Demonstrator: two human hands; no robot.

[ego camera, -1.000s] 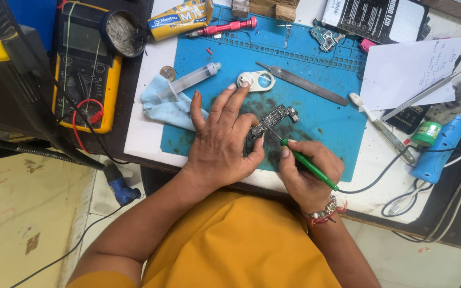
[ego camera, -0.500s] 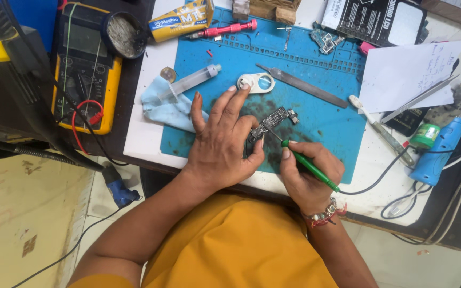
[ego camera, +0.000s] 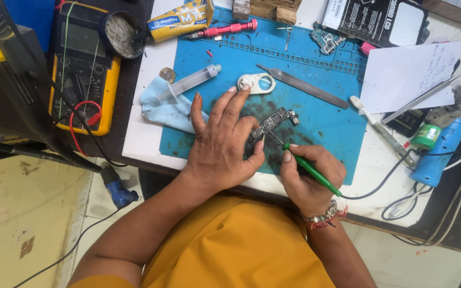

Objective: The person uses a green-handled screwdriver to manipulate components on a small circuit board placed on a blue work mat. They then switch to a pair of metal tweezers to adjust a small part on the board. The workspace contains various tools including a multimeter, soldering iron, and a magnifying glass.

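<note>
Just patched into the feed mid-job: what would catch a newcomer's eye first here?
The left hand presses a small circuit board onto the blue work mat at centre, while the right hand holds a green-handled soldering iron with its tip at the board. At far left lies a yellow multimeter; a clear syringe rests on a pale blue cloth beside the mat.

Bright, even light falls from above; my hands (ego camera: 225, 144) cast soft shadows, focus is sharp, edges bend slightly.
</note>
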